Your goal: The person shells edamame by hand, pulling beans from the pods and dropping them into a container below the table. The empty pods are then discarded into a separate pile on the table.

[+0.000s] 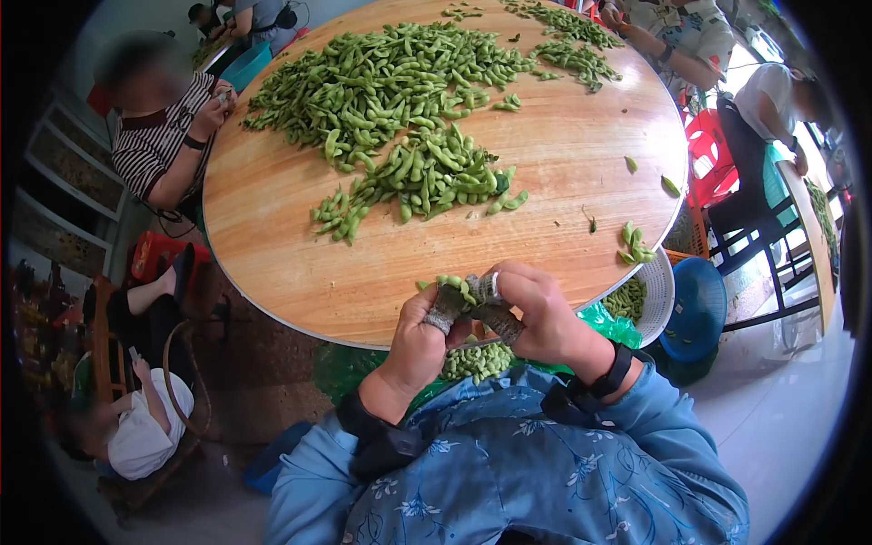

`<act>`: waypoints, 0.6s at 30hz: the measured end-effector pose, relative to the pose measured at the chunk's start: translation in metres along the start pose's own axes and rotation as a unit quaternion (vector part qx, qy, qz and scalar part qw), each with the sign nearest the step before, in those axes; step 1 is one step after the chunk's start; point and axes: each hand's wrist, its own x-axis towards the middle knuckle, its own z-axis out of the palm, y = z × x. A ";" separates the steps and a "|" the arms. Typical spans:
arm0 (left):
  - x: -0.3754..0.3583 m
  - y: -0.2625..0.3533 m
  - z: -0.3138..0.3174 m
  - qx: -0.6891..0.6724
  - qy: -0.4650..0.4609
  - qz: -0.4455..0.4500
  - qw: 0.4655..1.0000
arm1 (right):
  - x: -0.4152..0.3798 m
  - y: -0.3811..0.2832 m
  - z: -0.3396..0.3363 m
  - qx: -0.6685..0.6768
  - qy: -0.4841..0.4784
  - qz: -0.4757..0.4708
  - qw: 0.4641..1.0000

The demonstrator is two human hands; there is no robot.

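Note:
My left hand [416,338] is closed around several edamame pods [454,286], whose ends stick out above the fingers. Pressed against it is my right hand [543,316], its fingers bent in a pinch; what lies between them is hidden. Greyish wraps cover some fingertips on both hands. Both hands are just over the near edge of the round wooden table [300,272]. Shelled green beans [477,361] lie below them on green plastic [350,372] at my lap. A small heap of pods [427,177] is on the table ahead of the hands.
A large pile of edamame [381,82] covers the table's far left. Loose pods [636,243] lie near the right edge. Below that edge stand a white basket [661,295] with pods and a blue basin [698,304]. A person in stripes [168,136] sits left; others are around.

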 end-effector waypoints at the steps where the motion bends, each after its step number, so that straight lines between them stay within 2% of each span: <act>1: 0.002 0.002 0.000 0.000 0.000 0.000 1.000 | 0.002 0.000 0.001 -0.043 0.008 -0.050 0.998; 2: 0.004 0.006 0.001 -0.014 0.017 -0.045 0.999 | 0.004 0.000 0.001 -0.085 0.015 -0.101 0.991; 3: 0.006 0.008 0.002 -0.029 0.034 -0.091 0.995 | 0.003 0.003 0.001 -0.085 0.015 -0.100 0.991; 6: 0.008 0.015 0.000 -0.028 0.015 -0.123 0.992 | -0.001 0.011 0.001 -0.074 0.011 -0.071 0.995; 7: 0.007 0.016 0.000 -0.027 0.015 -0.123 0.992 | -0.004 0.011 0.001 -0.022 0.007 0.000 1.000; 8: 0.007 0.017 0.000 0.028 0.001 -0.113 0.993 | -0.006 0.010 0.001 0.030 0.002 0.071 0.997; 9: 0.007 0.017 -0.001 0.083 -0.013 -0.101 0.991 | -0.006 0.009 0.001 0.030 0.002 0.071 0.997; 12: 0.007 0.014 -0.004 0.106 -0.016 -0.080 0.991 | -0.004 0.004 0.001 0.033 -0.012 0.070 0.997; 14: 0.009 0.011 -0.002 0.102 0.006 -0.076 0.992 | -0.003 0.003 0.002 -0.113 0.001 -0.061 0.992; 16: 0.010 0.007 -0.004 0.097 0.028 -0.074 0.992 | -0.005 0.000 0.006 -0.134 0.014 -0.058 0.989; 18: 0.015 0.005 -0.010 0.215 -0.006 -0.019 0.976 | -0.008 0.000 0.005 -0.155 0.028 -0.055 0.986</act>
